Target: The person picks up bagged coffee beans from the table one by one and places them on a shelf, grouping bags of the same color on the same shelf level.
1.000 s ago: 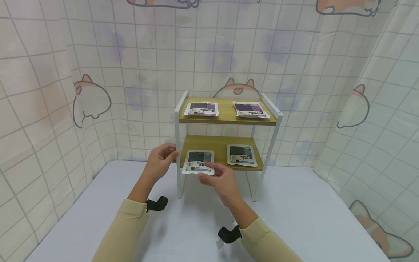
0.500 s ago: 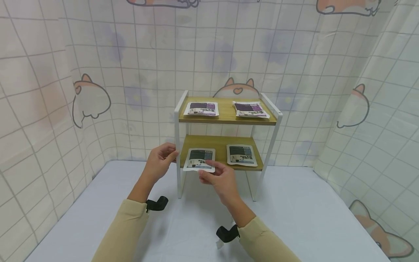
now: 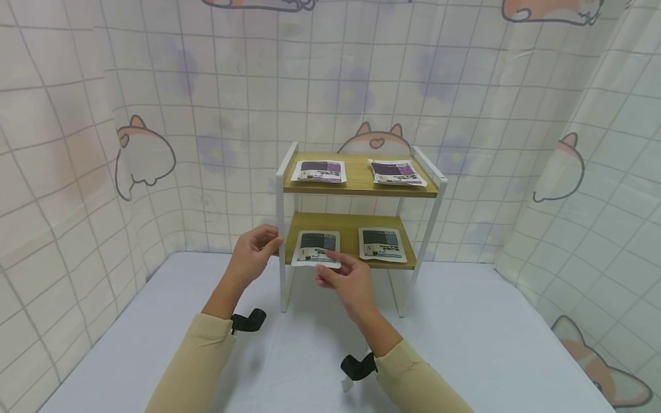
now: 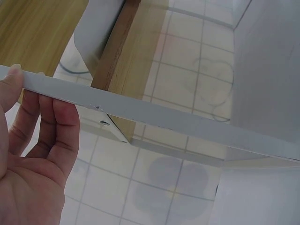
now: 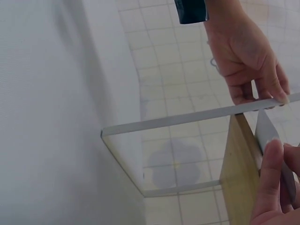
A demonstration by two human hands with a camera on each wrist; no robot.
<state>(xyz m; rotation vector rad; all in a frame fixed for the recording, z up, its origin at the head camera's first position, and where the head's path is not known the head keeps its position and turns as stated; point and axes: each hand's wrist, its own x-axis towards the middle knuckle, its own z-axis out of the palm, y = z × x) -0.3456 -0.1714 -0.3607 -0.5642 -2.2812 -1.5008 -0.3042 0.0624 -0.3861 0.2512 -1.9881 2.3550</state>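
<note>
My left hand (image 3: 251, 255) grips the white left front post of a small two-tier shelf rack; in the left wrist view, thumb and curled fingers (image 4: 65, 126) lie on either side of that post (image 4: 140, 110). With my right hand (image 3: 353, 287) I pinch the front right corner of a flat white pouch (image 3: 316, 244) with a dark green label. This pouch lies over the left part of the lower wooden shelf (image 3: 347, 221), its front edge slightly past the board. The right wrist view shows it edge-on, with the right hand (image 5: 272, 197) at its side.
A matching green-labelled pouch (image 3: 382, 244) lies on the lower shelf's right side. Purple-labelled pouches (image 3: 319, 171) sit at left and right on the upper shelf (image 3: 356, 183). The rack stands on a white-covered table (image 3: 449, 344), before a grid-patterned curtain (image 3: 248, 103).
The green-labelled pouch has slid back onto the lower shelf and slightly right, its front edge overhanging less. My right hand has moved with it. The left hand stays on the post.
</note>
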